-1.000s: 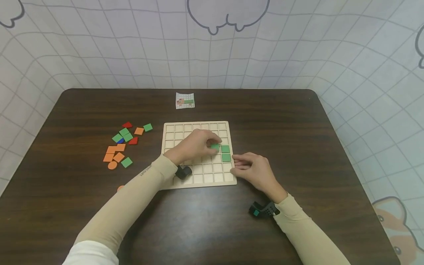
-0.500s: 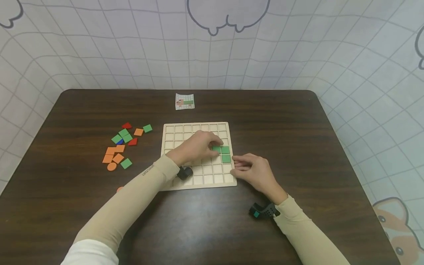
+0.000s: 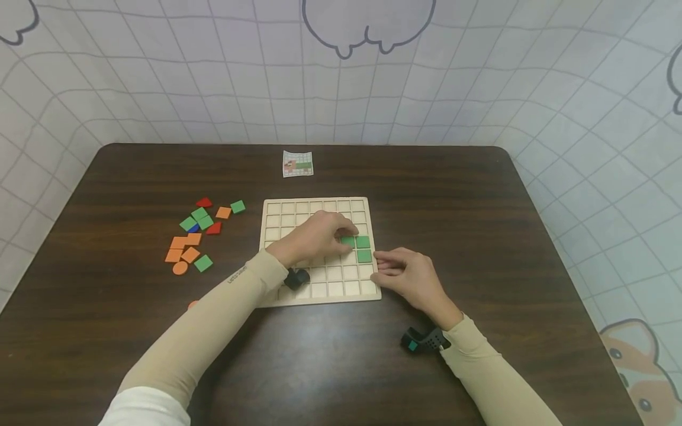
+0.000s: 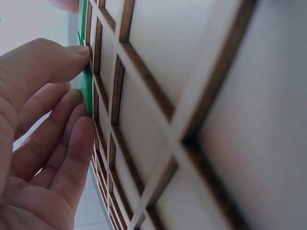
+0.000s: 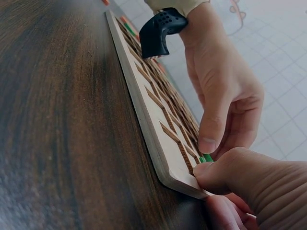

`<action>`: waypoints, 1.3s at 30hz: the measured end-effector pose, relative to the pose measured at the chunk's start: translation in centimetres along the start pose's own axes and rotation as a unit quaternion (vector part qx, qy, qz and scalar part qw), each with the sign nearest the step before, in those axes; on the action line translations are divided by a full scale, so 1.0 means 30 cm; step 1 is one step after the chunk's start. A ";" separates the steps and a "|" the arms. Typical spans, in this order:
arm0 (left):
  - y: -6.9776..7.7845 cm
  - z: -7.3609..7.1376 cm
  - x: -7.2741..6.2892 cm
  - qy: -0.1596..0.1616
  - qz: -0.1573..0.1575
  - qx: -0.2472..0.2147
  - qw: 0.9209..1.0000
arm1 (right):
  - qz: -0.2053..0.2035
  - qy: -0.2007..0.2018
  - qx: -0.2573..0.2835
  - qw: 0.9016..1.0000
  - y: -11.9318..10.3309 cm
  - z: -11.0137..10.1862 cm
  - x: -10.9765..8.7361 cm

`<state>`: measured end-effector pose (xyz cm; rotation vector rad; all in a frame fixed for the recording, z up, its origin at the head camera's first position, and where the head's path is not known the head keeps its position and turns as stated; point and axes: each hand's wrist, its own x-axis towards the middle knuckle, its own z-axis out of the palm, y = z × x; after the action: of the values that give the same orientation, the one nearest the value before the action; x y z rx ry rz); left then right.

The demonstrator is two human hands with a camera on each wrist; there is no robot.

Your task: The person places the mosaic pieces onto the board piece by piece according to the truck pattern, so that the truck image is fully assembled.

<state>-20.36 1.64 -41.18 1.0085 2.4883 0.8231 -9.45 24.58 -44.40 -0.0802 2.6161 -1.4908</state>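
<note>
A wooden grid board (image 3: pixel 319 273) lies mid-table. My left hand (image 3: pixel 315 234) reaches over it, thumb and fingers curled at a green square tile (image 3: pixel 348 241) that sits in a cell near the right side. In the left wrist view the thumb touches the green tile (image 4: pixel 87 88). Two more green tiles occupy the last column: one beside the held tile, the other green tile (image 3: pixel 364 256) directly below. My right hand (image 3: pixel 411 275) grips the board's right edge, its thumb on top and fingers at the side in the right wrist view.
Left of the board lie loose tiles: several green squares (image 3: pixel 203 262), several orange squares (image 3: pixel 174 255), an orange circle (image 3: pixel 180 268), red pieces (image 3: pixel 214 228) and a partly covered blue piece (image 3: pixel 194 228). A small printed pattern card (image 3: pixel 298 164) lies behind the board.
My left hand has shifted very slightly right, and the green tile under its fingers now lies level beside its neighbour. The right hand keeps its hold on the board edge.
</note>
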 end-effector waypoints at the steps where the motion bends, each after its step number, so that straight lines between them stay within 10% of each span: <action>1: -0.001 -0.001 -0.002 0.001 -0.001 0.000 1.000 | 0.001 0.000 0.002 1.000 -0.001 0.002 0.001; 18: -0.060 -0.136 -0.081 0.056 -0.031 0.011 0.998 | 0.015 0.005 -0.014 1.000 0.009 -0.019 -0.001; 39: -0.333 -0.288 -0.268 0.160 -0.133 0.032 0.978 | 0.018 0.004 -0.025 1.000 0.084 -0.044 -0.002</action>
<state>-24.28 -13.27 -40.01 0.5757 2.8534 0.8812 -9.53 27.00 -45.89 -0.0320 2.6463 -1.4186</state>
